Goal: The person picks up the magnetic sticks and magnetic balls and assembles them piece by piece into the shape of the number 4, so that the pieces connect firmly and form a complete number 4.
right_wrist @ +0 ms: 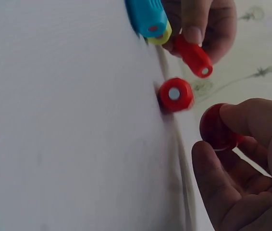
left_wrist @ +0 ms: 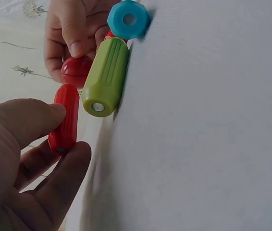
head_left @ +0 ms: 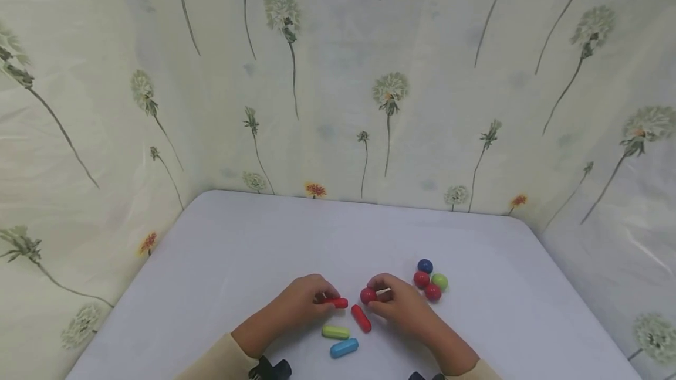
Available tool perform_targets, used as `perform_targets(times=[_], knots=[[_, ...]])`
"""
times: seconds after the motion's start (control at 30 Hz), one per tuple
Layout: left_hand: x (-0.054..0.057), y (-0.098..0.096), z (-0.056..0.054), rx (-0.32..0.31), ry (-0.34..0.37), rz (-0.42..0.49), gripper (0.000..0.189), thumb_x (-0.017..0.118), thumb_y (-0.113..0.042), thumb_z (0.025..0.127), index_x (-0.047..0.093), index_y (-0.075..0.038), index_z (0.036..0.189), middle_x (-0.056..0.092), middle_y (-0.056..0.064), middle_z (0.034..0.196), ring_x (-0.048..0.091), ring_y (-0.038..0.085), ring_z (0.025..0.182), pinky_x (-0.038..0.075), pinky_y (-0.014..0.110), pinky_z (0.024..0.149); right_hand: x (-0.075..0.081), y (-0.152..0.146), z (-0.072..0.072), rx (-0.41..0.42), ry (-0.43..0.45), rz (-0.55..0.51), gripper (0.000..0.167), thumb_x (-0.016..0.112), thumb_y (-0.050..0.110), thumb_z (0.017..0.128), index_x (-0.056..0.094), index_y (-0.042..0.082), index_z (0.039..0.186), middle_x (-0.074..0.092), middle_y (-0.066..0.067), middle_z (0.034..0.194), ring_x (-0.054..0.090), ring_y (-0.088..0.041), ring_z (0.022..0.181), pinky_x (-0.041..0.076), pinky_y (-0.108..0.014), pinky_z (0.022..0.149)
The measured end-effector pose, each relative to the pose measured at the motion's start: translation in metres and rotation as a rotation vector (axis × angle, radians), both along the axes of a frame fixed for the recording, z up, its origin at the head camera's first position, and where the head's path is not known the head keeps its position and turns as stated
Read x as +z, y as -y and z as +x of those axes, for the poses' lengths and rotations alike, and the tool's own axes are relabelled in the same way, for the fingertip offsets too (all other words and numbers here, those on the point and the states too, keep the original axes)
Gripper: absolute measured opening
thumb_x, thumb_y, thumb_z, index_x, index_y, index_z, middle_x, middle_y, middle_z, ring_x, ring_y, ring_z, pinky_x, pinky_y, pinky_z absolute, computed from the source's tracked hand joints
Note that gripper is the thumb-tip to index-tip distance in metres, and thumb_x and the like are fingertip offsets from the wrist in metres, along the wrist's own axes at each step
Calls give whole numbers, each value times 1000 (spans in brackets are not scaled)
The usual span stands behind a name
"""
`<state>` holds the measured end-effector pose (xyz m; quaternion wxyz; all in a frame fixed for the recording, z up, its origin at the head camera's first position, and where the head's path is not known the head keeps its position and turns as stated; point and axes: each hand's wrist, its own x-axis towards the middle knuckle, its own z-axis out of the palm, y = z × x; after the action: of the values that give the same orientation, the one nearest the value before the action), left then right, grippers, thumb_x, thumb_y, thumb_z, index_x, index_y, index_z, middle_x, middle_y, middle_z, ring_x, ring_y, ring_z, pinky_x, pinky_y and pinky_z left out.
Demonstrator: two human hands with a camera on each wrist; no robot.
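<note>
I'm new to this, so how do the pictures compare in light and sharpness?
Head view: brightest, the table fairly evenly lit, a faint sheen on the floral backdrop; left wrist view: dimmer, though the green rod looks fairly crisp; right wrist view: also dim, softer, the held red ball dark, a blurry shadow beside the lying red rod.

Head view reads evenly lit, with faint shadows on the tabletop (head_left: 264,239) and pale sheen on the curtain (head_left: 327,46), while both wrist views run dimmer and greyer, the right one blurry, its red ball (right_wrist: 216,129) deep in shade
</note>
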<state>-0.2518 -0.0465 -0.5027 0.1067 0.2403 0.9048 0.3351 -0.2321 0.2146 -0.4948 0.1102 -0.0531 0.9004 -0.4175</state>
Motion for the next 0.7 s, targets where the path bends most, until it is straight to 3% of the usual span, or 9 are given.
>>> perform_targets(times=[0.27, 0.7], knots=[[1, 2, -1, -20, -31, 13, 19, 81, -23, 92, 79, -24, 111, 65, -16, 95, 59, 2, 88, 54, 22, 82, 0, 12, -1, 69, 16, -45, 37, 83, 24, 89, 65, 19, 121, 71, 0, 120, 72, -24, 112, 61, -44, 91], [0, -1, 0, -26, -86, 38, 18, 81, -23, 92, 80, -23, 110, 68, -15, 96, 60, 0, 89, 55, 21, 83, -1, 16, 0, 61, 16, -60, 37, 83, 26, 90, 65, 18, 121, 71, -1, 119, 72, -24, 111, 62, -43, 90]])
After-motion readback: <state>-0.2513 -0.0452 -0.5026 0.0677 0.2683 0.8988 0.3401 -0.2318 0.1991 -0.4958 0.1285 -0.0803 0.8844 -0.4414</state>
